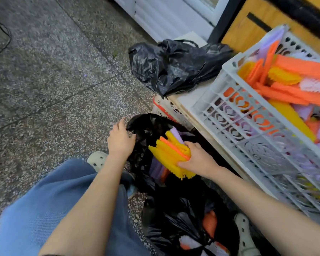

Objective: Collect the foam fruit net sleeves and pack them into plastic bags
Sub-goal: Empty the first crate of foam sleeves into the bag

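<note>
My right hand (198,159) grips a stack of yellow, orange and lilac foam net sleeves (169,152) over the mouth of an open black plastic bag (146,126) on the floor. My left hand (120,139) holds that bag's rim at its left edge. Lilac and orange sleeves show inside the bag below the stack. A white slatted crate (235,115) on the right holds many orange, yellow and lilac sleeves (292,85).
A second black bag (175,224) with sleeves lies between my feet near the bottom. A crumpled black bag (172,65) sits on a white surface behind the crate. Speckled stone floor spreads to the left. My blue-trousered knee fills the lower left.
</note>
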The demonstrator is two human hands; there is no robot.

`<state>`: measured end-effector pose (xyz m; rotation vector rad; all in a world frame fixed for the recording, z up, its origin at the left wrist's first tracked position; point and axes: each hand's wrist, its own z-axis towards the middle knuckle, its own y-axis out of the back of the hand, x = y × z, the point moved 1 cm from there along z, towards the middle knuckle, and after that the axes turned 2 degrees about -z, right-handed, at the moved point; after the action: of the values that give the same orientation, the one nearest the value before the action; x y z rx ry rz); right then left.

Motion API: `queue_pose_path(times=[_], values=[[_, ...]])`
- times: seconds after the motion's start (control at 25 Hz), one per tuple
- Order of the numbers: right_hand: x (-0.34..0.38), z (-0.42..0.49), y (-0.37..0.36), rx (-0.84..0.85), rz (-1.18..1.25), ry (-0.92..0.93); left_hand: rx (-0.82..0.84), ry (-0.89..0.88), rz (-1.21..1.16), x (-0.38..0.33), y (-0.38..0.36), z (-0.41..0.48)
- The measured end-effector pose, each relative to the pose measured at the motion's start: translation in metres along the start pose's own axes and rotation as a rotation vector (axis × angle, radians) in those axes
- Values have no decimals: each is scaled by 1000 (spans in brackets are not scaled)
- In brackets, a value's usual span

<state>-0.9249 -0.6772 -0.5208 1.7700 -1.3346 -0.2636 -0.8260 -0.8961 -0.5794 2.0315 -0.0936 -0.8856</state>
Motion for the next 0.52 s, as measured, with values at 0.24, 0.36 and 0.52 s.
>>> queue_pose_path(times=[0.24,0.36,0.52], values=[[-25,19,-8,-20,-144,-169,-14,-3,-296,-10,-14,-9],[-9,32,-13,-175,-53,-269,-126,-7,-427,-33,-11,-35],[28,45,-37,-243,-90,-262,-119,100,-541,-36,-10,-52]])
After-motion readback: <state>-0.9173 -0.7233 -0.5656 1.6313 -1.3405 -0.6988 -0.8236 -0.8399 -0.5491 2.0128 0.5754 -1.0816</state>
